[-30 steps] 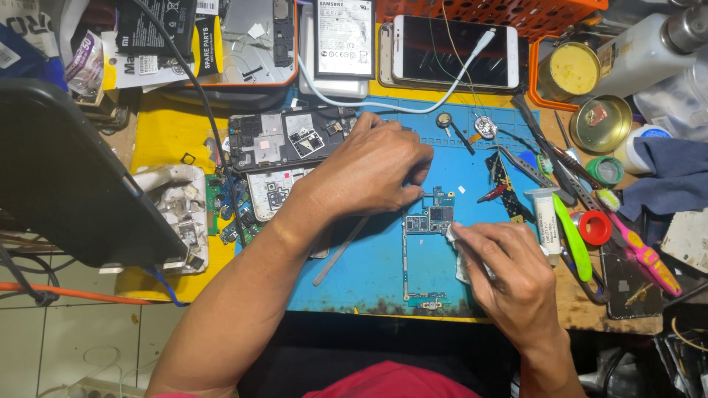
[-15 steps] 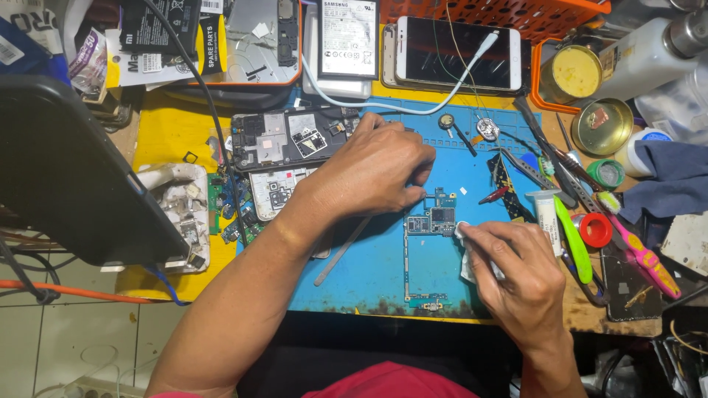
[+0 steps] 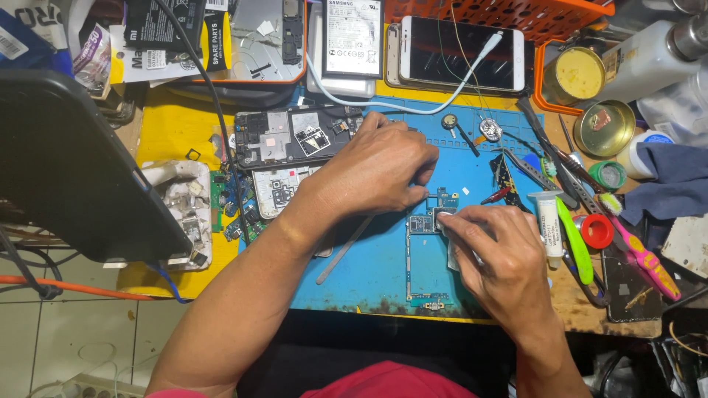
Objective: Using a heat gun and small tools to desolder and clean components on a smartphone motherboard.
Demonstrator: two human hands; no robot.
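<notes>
Right hand (image 3: 501, 250) wipes circuit board (image 3: 428, 221)

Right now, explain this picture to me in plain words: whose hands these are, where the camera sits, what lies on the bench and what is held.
The view comes from one camera worn on a person's head, looking down at their own two bare hands; no machine is at work. They work over a blue mat on a crowded bench. On it lies a thin L-shaped phone circuit board. The left hand rests at the board's top edge, seemingly holding a fine tool whose tip is hard to make out. The right hand presses a small pale wad, perhaps cloth or tissue, onto the board. Nearby are an opened phone, a white phone with a cable plugged in, a round tin, a syringe-like tube and a pink toothbrush.
</notes>
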